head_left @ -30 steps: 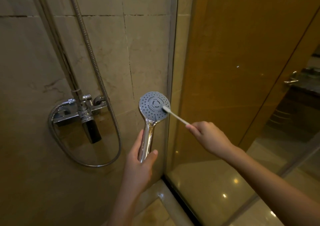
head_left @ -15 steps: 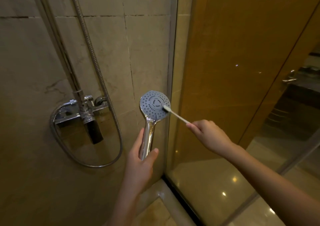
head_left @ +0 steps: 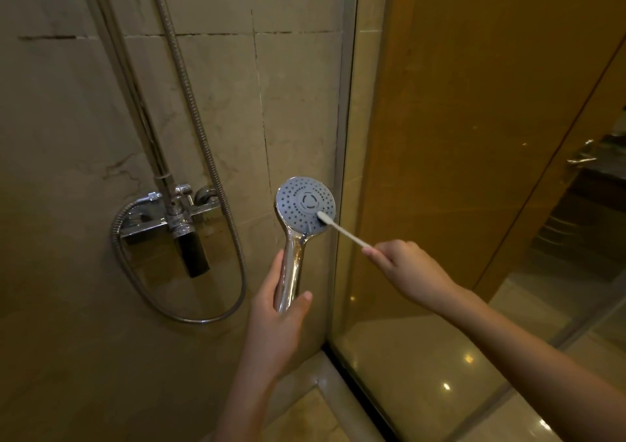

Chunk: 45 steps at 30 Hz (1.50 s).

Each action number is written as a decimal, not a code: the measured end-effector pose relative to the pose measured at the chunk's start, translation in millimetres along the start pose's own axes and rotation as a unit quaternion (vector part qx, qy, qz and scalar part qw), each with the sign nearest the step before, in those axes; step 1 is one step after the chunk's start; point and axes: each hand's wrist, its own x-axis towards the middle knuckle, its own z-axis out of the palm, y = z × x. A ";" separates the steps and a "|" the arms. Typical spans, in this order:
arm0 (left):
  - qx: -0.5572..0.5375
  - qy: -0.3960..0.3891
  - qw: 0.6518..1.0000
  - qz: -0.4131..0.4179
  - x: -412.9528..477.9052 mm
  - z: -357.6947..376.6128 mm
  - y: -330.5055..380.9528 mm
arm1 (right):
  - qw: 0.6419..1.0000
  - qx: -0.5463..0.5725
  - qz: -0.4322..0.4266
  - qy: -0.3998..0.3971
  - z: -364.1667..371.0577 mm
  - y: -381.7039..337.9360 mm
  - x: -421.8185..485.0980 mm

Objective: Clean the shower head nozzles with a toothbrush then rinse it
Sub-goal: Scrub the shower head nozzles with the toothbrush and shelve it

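Gripping the chrome handle, the left hand (head_left: 277,309) holds the shower head (head_left: 306,205) upright; the right hand (head_left: 411,269) pinches a toothbrush (head_left: 342,230), bristles apparently touching the lower nozzles. No lettering is legible.

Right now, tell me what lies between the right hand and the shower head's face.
In the head view, only the toothbrush spans it: held by the right hand, its bristles touching the lower right of the shower head.
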 end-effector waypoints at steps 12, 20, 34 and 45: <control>0.003 0.018 1.000 -0.003 -11.0 6.4 -6.5 | 0.998 0.062 0.009 0.004 -11.4 -8.1 6.6; 0.010 0.009 1.000 0.012 -13.4 -5.0 -5.7 | 0.999 0.047 -0.018 0.003 -5.8 -27.5 9.3; 0.028 0.043 0.999 0.010 -4.1 -59.1 -32.0 | 0.998 -0.058 -0.027 -0.027 9.1 -83.1 41.5; 0.023 0.073 0.997 0.024 -18.1 -150.2 -39.0 | 0.983 -0.042 -0.160 -0.082 49.9 -175.0 45.9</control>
